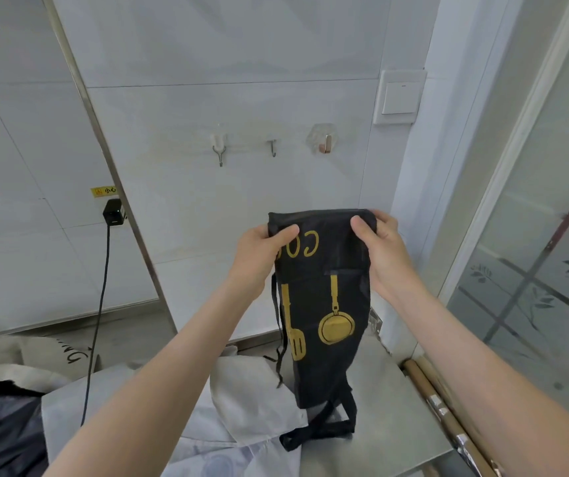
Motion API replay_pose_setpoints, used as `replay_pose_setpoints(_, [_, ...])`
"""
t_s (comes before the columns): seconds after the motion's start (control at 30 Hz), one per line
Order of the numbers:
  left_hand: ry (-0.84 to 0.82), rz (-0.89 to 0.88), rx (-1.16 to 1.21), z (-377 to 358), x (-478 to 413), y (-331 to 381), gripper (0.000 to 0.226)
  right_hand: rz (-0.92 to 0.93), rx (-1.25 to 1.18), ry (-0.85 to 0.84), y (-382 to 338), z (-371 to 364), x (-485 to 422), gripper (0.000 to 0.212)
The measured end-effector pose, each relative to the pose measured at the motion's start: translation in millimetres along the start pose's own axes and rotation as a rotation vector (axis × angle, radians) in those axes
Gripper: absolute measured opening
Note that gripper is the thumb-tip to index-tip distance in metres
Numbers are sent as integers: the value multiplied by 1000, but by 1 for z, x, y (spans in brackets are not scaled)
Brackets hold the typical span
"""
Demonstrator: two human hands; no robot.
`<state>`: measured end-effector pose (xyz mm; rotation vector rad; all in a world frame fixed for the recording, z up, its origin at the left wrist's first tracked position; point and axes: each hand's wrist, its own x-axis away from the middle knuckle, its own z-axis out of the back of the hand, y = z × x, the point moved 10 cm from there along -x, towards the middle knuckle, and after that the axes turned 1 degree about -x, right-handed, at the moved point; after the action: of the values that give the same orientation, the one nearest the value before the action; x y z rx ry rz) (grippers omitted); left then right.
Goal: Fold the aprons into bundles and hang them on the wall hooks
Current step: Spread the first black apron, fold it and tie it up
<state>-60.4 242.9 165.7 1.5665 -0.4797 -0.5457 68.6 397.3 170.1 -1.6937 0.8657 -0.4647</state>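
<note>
I have both hands up in front of me, holding a black apron [324, 304] folded into a long narrow strip. My left hand [262, 256] pinches its upper left corner and my right hand [384, 251] pinches the upper right corner. Each thumb lies on the near face and the fingers are curled behind the cloth. The apron hangs upright between them, printed in gold with a spatula, a pan and some letters. Its lower end reaches down to the grey bench [396, 425], where its black straps [317, 432] lie bunched on the surface. A thinner tie dangles along its left edge.

On the far wall, above the apron, are three hooks in a row, all bare: a left hook [220, 149], a middle hook [272, 147] and a right hook [325, 142] on a clear pad. A white light switch [399, 97] sits higher, to their right.

On the bench to the left of the apron lies a pale cloth [242, 407], crumpled. Further left, a black charger [113, 211] is plugged in under a yellow sticker [103, 191], and its cable [99, 304] runs down. A frosted glass door [534, 287] stands on the right.
</note>
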Motion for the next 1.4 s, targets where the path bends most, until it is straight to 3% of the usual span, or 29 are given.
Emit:
replay_pose_setpoints(0.07, [68, -77, -87, 3, -4, 10, 25, 43, -24, -20, -9, -1, 0, 10])
replay_pose_setpoints(0.13, [132, -156, -203, 7, -5, 22, 31, 56, -55, -49, -16, -1, -1, 25])
replay_pose_setpoints(0.23, [91, -287, -223, 4, -1, 41, 40, 52, -67, -65, -25, 0, -3, 35])
replay_pose_setpoints(0.4, [-1, -479, -392, -12, 12, 57, 23, 55, -100, -67, -37, 2, -5, 21])
replay_pose_setpoints(0.5, [61, -420, -223, -9, 15, 54, 11, 58, -44, -85, -37, -3, 0, 13])
replay_pose_setpoints(0.6, [143, -339, -84, -2, 19, 51, 27, 72, -3, -83, -36, -7, 3, 14])
replay_pose_setpoints(0.67, [185, -362, -52, 2, 22, 55, 34, 71, -33, -68, -35, -11, 4, 12])
replay_pose_setpoints(0.97, [243, -381, -19, 17, 28, 50, 15, 112, -25, -53, -33, -21, 4, 9])
replay_pose_setpoints(1.03, [202, -378, -14, 17, 26, 49, 16, 62, -81, -83, -26, -20, 3, 28])
replay_pose_setpoints(1.17, [93, -350, 90, 11, 24, 44, 18, -178, 25, -323, 15, -32, 17, 50])
replay_pose_setpoints(1.27, [33, -316, 119, 7, 23, 37, 25, -282, 97, -334, 43, -30, 24, 30])
replay_pose_setpoints(1.4, [22, -149, 117, 9, 22, 6, 55, -217, 129, -206, 44, -20, 18, 16])
